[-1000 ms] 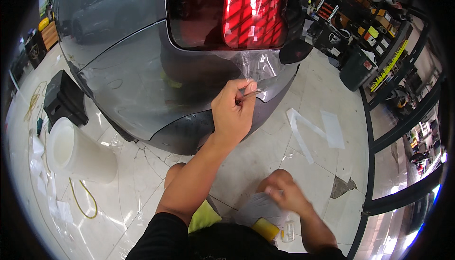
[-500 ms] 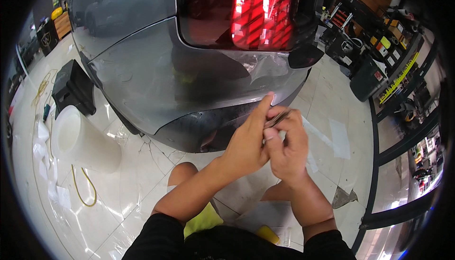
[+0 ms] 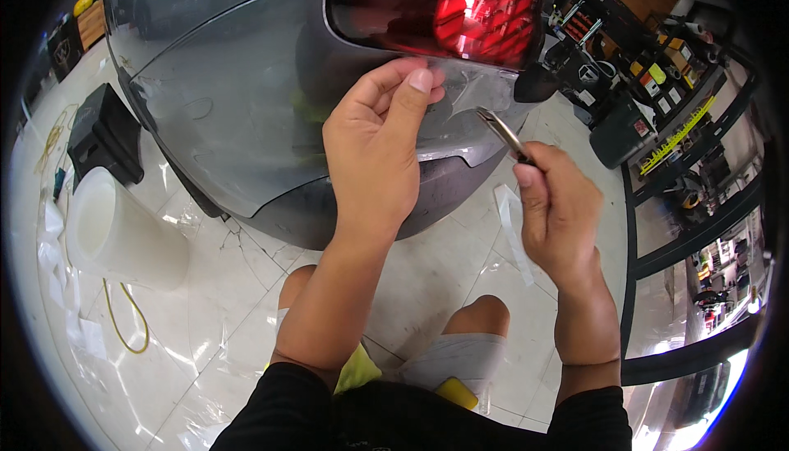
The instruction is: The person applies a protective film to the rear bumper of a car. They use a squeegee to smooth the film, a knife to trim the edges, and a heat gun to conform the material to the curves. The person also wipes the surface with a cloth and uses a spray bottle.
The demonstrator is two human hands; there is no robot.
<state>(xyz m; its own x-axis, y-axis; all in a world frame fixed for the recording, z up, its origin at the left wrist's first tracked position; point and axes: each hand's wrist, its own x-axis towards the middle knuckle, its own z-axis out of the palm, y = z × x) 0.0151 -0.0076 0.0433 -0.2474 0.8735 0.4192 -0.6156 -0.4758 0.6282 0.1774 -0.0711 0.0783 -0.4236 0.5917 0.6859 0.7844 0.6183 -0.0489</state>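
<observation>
In front of me is the rear corner of a grey car [image 3: 238, 114] with a red tail light [image 3: 497, 7]. Below the light, wrinkled clear film [image 3: 485, 89] lies against the bodywork. My left hand [image 3: 374, 143] is raised to the lower edge of the light, thumb and fingers pinched on the film's edge; its fingertips partly cover the grip. My right hand [image 3: 563, 209] is closed around a slim metal utility knife [image 3: 501, 135], whose tip points up and left toward the film. The knife's rear end is hidden in the palm.
At left stand a roll of white film [image 3: 127, 233] and a black step stool [image 3: 107, 139]. A yellow cord loop [image 3: 127, 319] and a white backing strip [image 3: 514, 233] lie on the tiles. To the right are a dark bin [image 3: 622, 132] and glass doors with dark frames [image 3: 690, 254].
My hands were together around the knife and have parted. The left has risen to the film under the light; the right has moved right, with the knife now extended. My view has shifted slightly.
</observation>
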